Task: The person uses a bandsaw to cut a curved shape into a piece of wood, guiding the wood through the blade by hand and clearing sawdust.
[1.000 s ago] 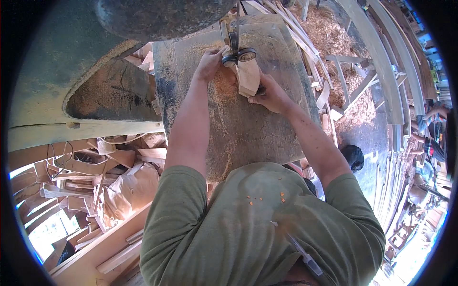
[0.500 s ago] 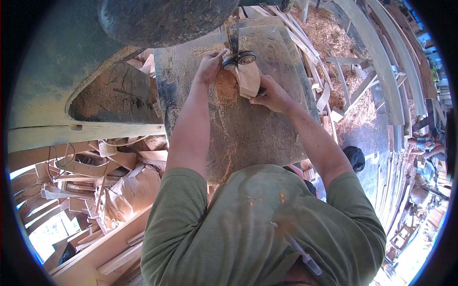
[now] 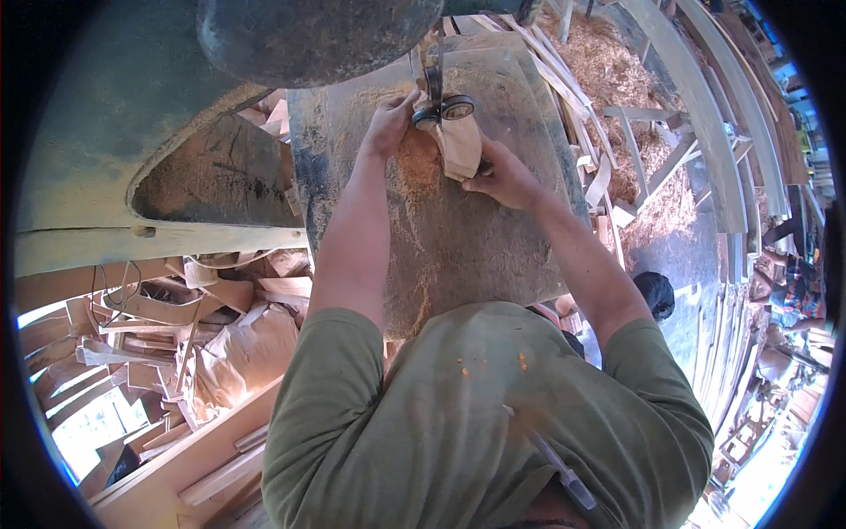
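A pale wooden block (image 3: pixel 461 150) with a curved side lies on the worn saw table (image 3: pixel 476 256), close under the band saw's guide, which has two round guide wheels (image 3: pixel 457 108). My right hand (image 3: pixel 508 179) is closed around the block's near right side, thumb at its near end. On the other side of the guide, my left hand (image 3: pixel 389 125) is closed with its fingertips at the far left part of the block. The guide and block partly hide those fingertips. The narrow blade (image 3: pixel 436 53) runs down toward the guide; where it meets the wood is hidden.
Orange-brown sawdust (image 3: pixel 418 163) lies beside the block. The saw's large green frame (image 3: pixel 79 150) fills the left, and a dark rounded housing (image 3: pixel 317 40) hangs overhead. Wood offcuts (image 3: pixel 159 309) pile up at left. Long boards (image 3: pixel 705 106) and shavings are at right, with another person (image 3: pixel 797 291) beyond.
Both hands keep their hold, and the block has barely shifted at the guide. At the far right, the other person's arms have moved.
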`<state>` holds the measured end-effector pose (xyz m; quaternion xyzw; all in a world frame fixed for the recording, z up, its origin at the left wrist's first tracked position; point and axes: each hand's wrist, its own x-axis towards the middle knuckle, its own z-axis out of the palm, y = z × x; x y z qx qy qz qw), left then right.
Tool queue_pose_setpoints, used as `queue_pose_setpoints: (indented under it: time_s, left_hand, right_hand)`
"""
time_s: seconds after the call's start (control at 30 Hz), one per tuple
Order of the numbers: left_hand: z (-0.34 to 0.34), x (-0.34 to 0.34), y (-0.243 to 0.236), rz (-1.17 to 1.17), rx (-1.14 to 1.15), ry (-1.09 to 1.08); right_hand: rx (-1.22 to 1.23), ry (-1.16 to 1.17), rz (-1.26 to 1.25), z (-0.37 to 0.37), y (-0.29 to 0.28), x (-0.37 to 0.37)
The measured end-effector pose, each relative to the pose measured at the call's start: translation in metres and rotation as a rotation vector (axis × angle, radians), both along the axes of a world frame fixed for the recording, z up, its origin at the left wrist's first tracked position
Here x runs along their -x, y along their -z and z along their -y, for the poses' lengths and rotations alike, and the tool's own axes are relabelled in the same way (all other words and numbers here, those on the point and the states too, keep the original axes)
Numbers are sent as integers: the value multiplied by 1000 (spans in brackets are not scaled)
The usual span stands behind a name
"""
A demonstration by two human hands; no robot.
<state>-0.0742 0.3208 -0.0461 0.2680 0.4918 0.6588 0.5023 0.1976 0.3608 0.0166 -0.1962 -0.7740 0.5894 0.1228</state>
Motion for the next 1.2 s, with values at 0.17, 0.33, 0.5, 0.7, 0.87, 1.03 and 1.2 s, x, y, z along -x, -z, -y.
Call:
queue_pose_setpoints:
  time_s: [0.17,0.33,0.5,0.7,0.87,1.03,1.2]
  left_hand:
    - [2,5,5,-9,33,-28]
    - [6,-6,-15,77,83,-51]
    - [0,-1,-5,73,77,-55]
    - [-3,6,14,-303,-11,-116]
    - [-5,7,10,18,66,-78]
    - [-1,2,9,-174,-29,-105]
    - [1,8,12,-616,12,-50]
  right_hand:
    - [-397,206,-42,27,28,-14]
    - [-601,257,-43,28,47,-13]
    - [-685,263,-88,26,49,-11]
    - [-670,265,-39,27,49,-11]
    - [-667,256,-36,25,50,-11]
    - [-667,274,-30,25,53,-11]
    - [-619,290,40,27,46,-11]
